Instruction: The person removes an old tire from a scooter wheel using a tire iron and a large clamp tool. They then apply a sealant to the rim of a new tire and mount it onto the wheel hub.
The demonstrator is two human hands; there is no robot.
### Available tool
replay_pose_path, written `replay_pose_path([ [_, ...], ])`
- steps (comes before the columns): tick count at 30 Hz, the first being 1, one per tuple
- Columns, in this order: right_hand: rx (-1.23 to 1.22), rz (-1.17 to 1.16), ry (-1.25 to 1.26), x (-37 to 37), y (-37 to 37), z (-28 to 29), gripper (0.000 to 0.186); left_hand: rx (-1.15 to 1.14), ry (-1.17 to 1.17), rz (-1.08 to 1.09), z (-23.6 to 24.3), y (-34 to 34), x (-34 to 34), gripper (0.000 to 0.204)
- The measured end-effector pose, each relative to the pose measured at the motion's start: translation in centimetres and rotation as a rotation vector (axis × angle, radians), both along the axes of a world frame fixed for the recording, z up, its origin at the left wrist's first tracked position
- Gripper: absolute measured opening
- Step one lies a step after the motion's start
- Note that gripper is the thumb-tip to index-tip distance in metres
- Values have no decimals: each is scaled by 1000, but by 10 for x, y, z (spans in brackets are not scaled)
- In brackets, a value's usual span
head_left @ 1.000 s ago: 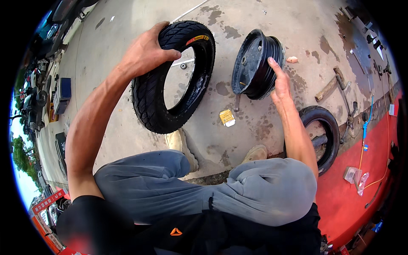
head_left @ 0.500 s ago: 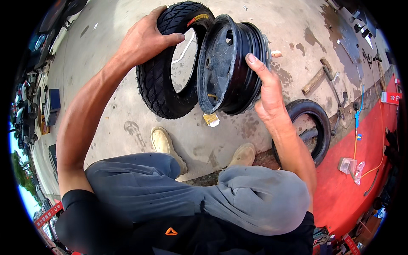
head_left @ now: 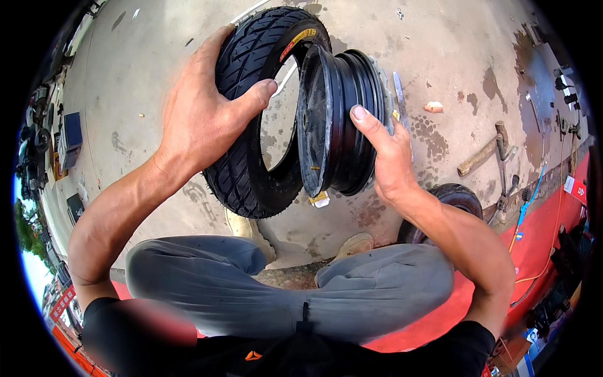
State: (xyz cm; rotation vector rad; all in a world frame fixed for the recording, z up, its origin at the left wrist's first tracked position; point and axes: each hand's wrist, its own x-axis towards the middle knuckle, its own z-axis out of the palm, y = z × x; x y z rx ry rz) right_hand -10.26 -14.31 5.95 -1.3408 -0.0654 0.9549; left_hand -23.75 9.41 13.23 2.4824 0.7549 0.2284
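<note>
My left hand (head_left: 210,103) grips a black treaded tire (head_left: 235,176) with a yellow and red label on its sidewall. The thumb lies over the near sidewall, and the fingers go behind the tread out of sight. Close by on the right, my right hand (head_left: 392,151) holds a dark metal wheel rim (head_left: 355,125), thumb on its outer barrel and the other fingers mostly hidden behind. Both are held up in front of my knees, the rim's worn edge right against or just in front of the tire's opening; whether they touch is hard to tell.
A second tire (head_left: 455,200) lies at the right, partly behind my right forearm. Beyond it are a wooden-handled hammer (head_left: 480,154), a metal tool and a blue air hose (head_left: 523,217). A flat metal bar (head_left: 400,97) and a small yellow box (head_left: 320,200) lie on the concrete. Red matting (head_left: 496,251) covers the right.
Tire and rim have come lower and nearer to me, and the rim has turned more edge-on. My view has shifted, with the second tire now more covered by my right forearm.
</note>
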Motion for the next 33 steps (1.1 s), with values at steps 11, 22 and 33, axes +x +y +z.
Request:
replay_pose_path([
  [11, -195, 70, -290, -13, -6, 8, 76, -70, -54, 68, 15, -45, 1, 85],
  [22, -279, -7, -417, -40, 22, -4, 70, 20, -46, 105, 16, -40, 0, 87],
  [33, -233, -116, -459, -56, 35, -8, 51, -1, 104, 197, 18, -36, 11, 94],
])
